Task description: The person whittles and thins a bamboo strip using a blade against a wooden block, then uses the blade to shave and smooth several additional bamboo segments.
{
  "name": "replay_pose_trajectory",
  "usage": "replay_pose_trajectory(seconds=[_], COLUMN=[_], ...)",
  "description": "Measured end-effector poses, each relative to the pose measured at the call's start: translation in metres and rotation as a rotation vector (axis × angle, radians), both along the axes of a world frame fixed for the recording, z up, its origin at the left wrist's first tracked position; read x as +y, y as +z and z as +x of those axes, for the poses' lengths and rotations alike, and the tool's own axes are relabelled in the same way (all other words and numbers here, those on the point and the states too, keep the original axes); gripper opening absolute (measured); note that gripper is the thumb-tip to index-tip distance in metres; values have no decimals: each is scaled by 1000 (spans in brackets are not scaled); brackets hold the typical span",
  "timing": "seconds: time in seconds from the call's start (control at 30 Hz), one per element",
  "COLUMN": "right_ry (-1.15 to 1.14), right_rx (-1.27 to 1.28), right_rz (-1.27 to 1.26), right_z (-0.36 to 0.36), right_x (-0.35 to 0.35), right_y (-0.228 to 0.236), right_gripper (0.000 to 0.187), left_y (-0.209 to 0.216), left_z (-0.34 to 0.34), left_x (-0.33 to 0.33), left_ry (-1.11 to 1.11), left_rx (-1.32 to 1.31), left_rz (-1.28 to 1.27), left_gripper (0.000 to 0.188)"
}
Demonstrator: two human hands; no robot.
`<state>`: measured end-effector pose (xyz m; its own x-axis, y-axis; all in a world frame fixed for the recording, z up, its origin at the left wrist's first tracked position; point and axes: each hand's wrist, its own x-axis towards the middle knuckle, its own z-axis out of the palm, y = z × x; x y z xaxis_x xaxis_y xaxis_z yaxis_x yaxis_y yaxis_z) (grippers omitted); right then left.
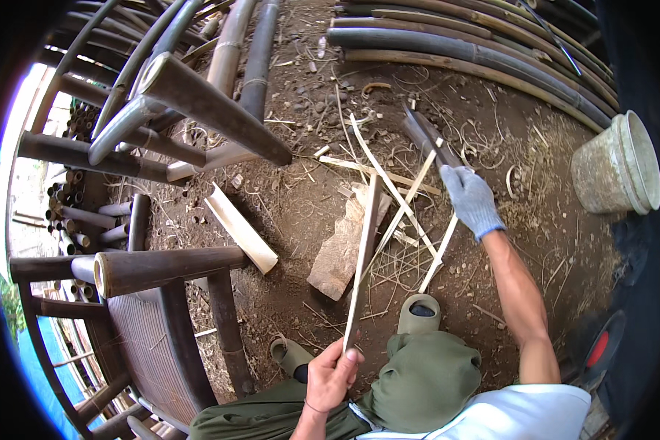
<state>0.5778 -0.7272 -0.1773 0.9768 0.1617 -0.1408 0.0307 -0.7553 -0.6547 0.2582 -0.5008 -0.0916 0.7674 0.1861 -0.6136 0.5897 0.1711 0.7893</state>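
Note:
My bare left hand point(328, 381) is closed around the lower end of a long split bamboo strip point(362, 257), which points up and away from me. Its far part passes over a rough, chipped wooden block point(336, 253) on the ground. My right hand point(471, 199), in a grey-blue knit glove, grips a broad dark-bladed machete point(424, 133), raised beyond and right of the block. The blade is blurred, and its handle is hidden inside the glove. Several pale bamboo slats point(390, 180) lie crossed between the block and my right hand.
Dark bamboo chairs point(172, 271) and frames point(213, 110) crowd the left. A split bamboo piece point(242, 229) leans near the block. Long bamboo poles point(462, 48) lie at the far right, with a dirty white bucket point(612, 165) nearer. Shavings point(396, 275) litter the dirt before my sandals point(420, 312).

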Motion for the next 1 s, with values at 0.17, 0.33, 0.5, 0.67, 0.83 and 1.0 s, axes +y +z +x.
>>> replay_pose_trajectory(seconds=[0.17, 0.33, 0.5, 0.67, 0.83, 1.0], right_ry=[319, 549, 316, 366, -91, 65], right_rx=[-119, -173, -142, -236, 59, 424], right_rz=[241, 162, 210, 108, 388, 623], right_z=[-76, -124, -105, -77, 14, -21], right_x=[36, 55, 59, 61, 25, 48], right_y=[33, 38, 26, 19, -14, 27], right_gripper=[46, 46, 46, 51, 62, 47], left_y=[-9, -16, -1, 0, 20, -39], left_z=[79, 106, 91, 71, 8, 51], left_x=[6, -3, -21, -19, -22, -1], left_ry=[153, 203, 157, 180, 39, 469], left_rx=[-128, -160, -106, -91, -49, -367], left_rz=[-197, -214, -126, -151, -233, 8], left_gripper=[47, 28, 45, 48, 49, 36])
